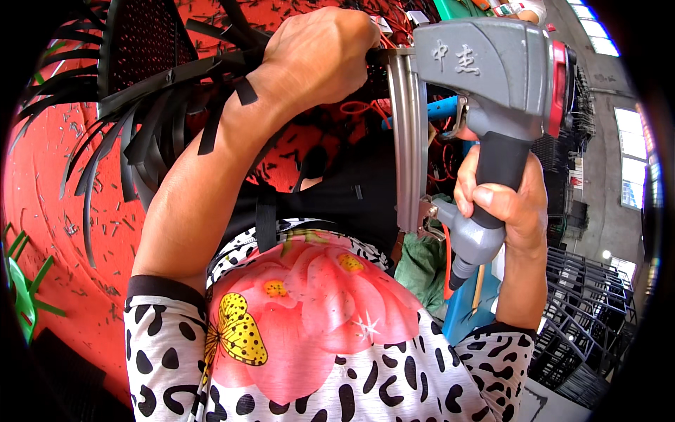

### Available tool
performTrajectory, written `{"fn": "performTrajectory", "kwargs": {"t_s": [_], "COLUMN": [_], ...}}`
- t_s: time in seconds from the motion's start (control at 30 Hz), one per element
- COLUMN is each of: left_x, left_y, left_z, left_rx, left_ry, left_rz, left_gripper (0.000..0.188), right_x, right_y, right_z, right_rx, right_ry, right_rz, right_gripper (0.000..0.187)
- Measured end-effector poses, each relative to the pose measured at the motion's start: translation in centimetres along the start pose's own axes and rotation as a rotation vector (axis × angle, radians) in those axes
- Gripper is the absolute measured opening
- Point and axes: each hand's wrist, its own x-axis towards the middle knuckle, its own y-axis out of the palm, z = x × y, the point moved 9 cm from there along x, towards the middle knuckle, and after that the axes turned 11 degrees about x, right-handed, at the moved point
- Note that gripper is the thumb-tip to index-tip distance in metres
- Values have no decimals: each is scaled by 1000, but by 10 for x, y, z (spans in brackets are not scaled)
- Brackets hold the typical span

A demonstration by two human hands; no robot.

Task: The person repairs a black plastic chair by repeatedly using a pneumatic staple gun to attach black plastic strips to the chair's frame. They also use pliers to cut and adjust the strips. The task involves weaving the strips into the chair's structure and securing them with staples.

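Observation:
My right hand (517, 200) is wrapped round the black grip of a grey pneumatic staple gun (485, 70). The gun's silver magazine (408, 133) stands on its left side, and an orange air hose (447, 260) hangs by its lower end. My left hand (320, 56) is a fist beside the gun's nose, closed on a black strip at the black frame (176, 81). The fingertips and most of what they hold are hidden. Many loose black strips (144, 148) fan out from a perforated black panel (144, 49) at the left; a few lie over my left forearm.
A red floor (77, 302) strewn with black scraps lies at the left, with a green plastic piece (24, 299) at the edge. Stacked black metal frames (580, 316) stand at the right. A green sack (422, 271) and a blue surface (460, 309) are near my right forearm.

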Motion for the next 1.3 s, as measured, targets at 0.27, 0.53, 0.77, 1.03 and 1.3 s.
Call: {"fn": "performTrajectory", "kwargs": {"t_s": [0.27,0.53,0.77,1.03,1.3], "left_x": [-5,-4,-1,-2,9], "left_y": [-9,-14,4,1,-7], "left_z": [-4,-5,6,7,6], "left_rx": [-171,-123,-59,-55,-180], "left_ry": [63,31,-41,-20,-44], "left_rz": [-140,-129,45,36,18], "left_gripper": [18,19,30,29,26], "right_x": [4,9,-9,-16,18], "right_y": [3,4,-46,-208,-312], "right_z": [4,5,1,-50,-117], "right_rx": [-93,-97,97,-163,-1027], "right_ry": [79,56,-132,-144,260], "right_rz": [39,8,-110,-500,-807], "right_gripper": [19,31,57,34,68]}}
